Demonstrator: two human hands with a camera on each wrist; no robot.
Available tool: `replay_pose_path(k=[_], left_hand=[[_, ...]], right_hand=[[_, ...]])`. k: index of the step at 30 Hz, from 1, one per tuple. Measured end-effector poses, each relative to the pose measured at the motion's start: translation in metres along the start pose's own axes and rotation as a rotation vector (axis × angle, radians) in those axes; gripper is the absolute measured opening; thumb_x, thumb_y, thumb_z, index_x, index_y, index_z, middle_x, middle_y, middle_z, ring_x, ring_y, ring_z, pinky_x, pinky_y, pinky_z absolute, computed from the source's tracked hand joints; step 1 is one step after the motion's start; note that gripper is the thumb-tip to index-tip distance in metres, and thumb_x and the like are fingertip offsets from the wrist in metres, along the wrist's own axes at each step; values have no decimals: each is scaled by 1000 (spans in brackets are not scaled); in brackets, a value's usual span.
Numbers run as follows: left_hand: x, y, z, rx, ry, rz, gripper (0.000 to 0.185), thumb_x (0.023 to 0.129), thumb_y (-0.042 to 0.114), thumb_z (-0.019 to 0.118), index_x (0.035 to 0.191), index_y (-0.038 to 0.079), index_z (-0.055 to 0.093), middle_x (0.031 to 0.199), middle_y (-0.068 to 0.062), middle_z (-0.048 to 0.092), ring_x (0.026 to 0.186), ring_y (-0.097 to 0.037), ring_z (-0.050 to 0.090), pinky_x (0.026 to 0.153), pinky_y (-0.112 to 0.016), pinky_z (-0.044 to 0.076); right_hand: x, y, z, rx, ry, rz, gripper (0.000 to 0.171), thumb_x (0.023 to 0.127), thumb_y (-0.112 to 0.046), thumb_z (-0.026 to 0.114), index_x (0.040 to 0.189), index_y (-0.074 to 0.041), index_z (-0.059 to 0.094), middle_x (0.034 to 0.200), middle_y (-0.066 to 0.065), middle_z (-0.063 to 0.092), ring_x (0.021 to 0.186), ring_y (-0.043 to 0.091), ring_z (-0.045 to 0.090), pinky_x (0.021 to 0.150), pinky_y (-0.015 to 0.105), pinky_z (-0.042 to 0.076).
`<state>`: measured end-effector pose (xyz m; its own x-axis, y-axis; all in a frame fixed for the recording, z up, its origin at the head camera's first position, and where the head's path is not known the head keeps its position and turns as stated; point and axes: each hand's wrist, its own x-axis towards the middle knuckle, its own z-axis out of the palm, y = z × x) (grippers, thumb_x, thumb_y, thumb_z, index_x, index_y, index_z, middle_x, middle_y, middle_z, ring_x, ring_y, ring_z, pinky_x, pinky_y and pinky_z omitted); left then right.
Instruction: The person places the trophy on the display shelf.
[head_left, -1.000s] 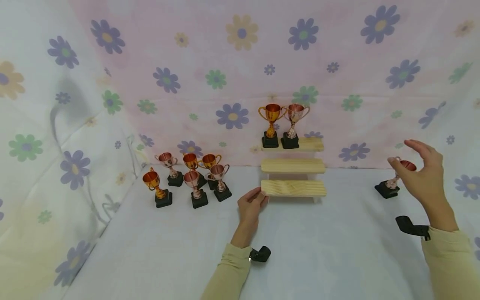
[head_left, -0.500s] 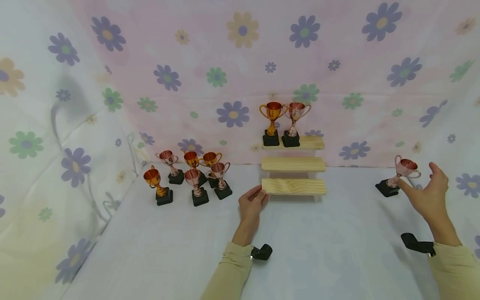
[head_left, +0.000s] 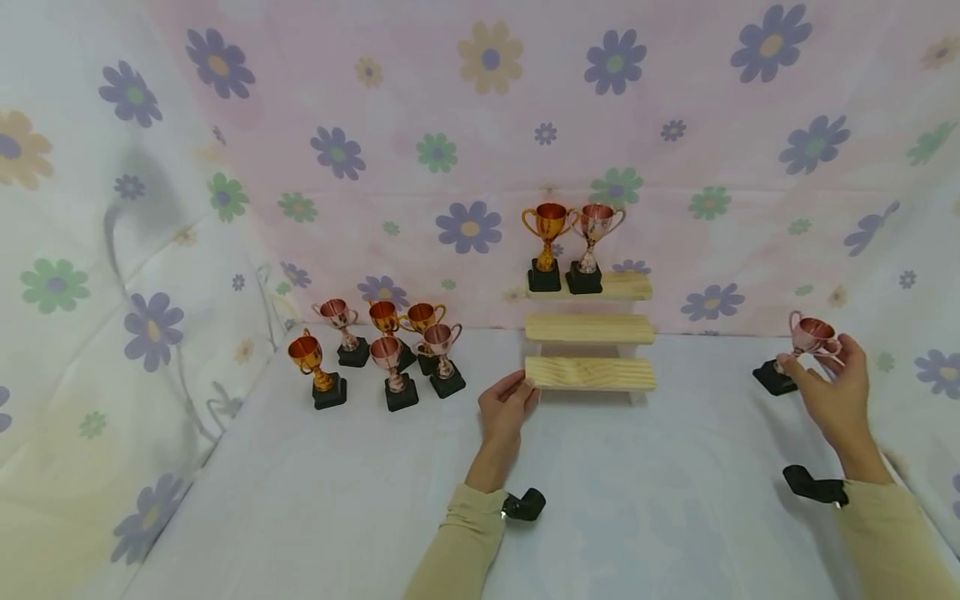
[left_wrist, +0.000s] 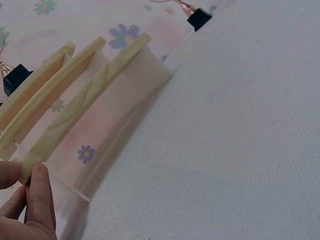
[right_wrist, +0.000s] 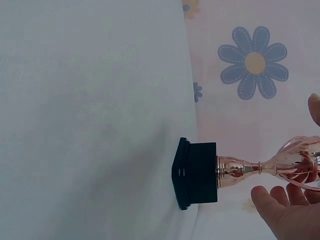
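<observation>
A three-step wooden shelf (head_left: 588, 373) stands at the back of the white table (head_left: 637, 492). My left hand (head_left: 516, 392) pinches the left end of its lowest plank (left_wrist: 75, 120) between thumb and fingers (left_wrist: 40, 200). The top step carries a gold trophy (head_left: 547, 242) and a pink trophy (head_left: 595, 242). At the far right, a lone pink trophy (head_left: 812, 335) with a black base (right_wrist: 197, 172) stands by the backdrop. My right hand (head_left: 819, 360) curls round its cup, thumb near the stem. In the right wrist view my fingers (right_wrist: 285, 215) touch the cup's underside.
Several gold and pink trophies (head_left: 386, 354) stand grouped at the back left of the table. A flowered cloth backdrop (head_left: 465, 125) closes off the back and both sides. The table's front half is bare cloth.
My right hand came down from above and behind the lone trophy and its fingers closed round the cup. The left hand stayed on the shelf's lowest plank.
</observation>
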<state>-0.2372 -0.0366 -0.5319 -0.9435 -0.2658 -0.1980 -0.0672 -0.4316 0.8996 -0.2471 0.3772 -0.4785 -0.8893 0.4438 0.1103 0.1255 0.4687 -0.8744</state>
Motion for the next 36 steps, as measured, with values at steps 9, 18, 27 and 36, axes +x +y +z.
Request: replay_pose_path(k=[9,18,27,36], left_hand=[[2,0,-2,-9,-5,-1,29,93,-8,67,121,-10,67,103,-17,65,87,-15,66,83,-25,62],[2,0,-3,6,-11,0,28,93,-6,68,121,-8,68,107,-18,65,90,-17,68,84,-26,62],[-1,1,-1,-18,-10,12,28,92,-10,66,120,-12,67,102,-17,65,85,-15,66,81,-25,62],[1,1,-1,3,-15,15,29,93,-8,66,122,-11,66,104,-18,65,87,-16,66,85,-27,62]], right_hand=[[21,-7,18,197,229,81,61,86,-21,79,139,-20,49,107,-22,42,105,-3,43,82,11,39],[24,-6,31,248,344,-65,35,86,-18,79,106,-31,53,98,-19,47,89,-3,45,82,13,37],[15,-11,38,385,364,-74,39,81,-3,82,107,-23,60,104,-12,53,92,1,51,76,4,47],[0,-31,47,619,308,-119,39,78,7,81,103,-17,64,100,-3,57,85,5,56,70,4,49]])
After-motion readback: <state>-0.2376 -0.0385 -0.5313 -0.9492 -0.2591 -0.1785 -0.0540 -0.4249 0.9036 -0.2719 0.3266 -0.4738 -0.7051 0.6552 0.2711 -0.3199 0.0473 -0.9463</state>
